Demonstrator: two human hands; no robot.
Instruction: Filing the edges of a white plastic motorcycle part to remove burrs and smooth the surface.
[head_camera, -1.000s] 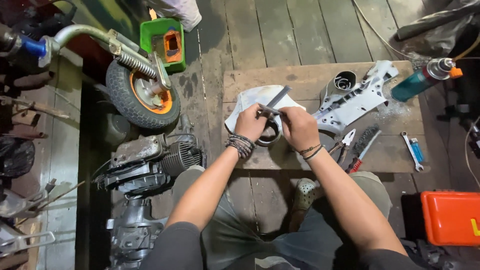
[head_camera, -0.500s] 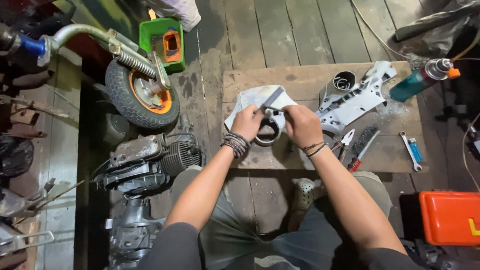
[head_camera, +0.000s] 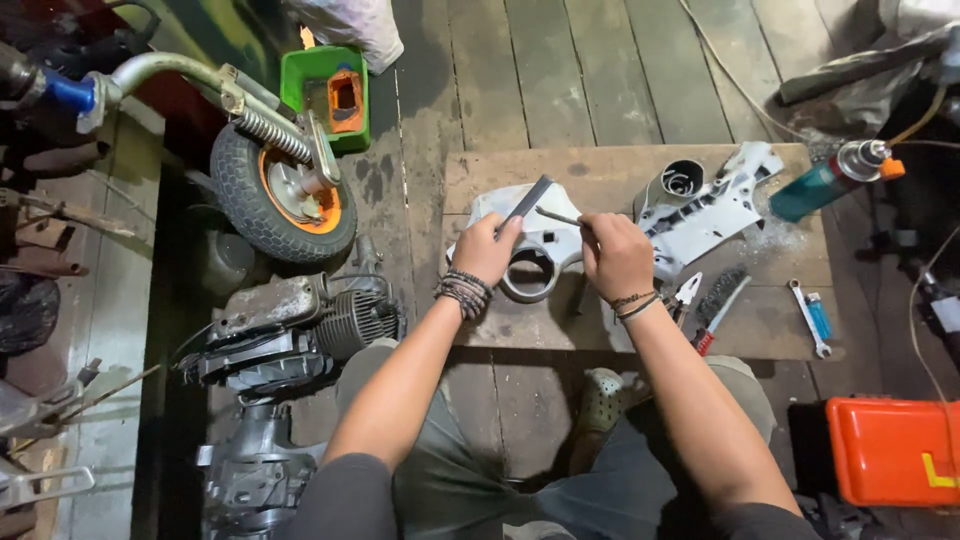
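Hands meet over the grey housing (head_camera: 545, 245). Left hand (head_camera: 487, 250) clamps a flat file (head_camera: 528, 199) angling up-right; right hand (head_camera: 617, 255) pinches a thin rod (head_camera: 557, 215) pointing left, toward it.

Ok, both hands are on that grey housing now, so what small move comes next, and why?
Probably bring the thin rod in the right hand down to the grey housing, just by the round opening. The left hand already steadies the housing and holds a flat dark strip angled up, while the rod's tip hangs over the housing's upper part, apparently not yet touching it.
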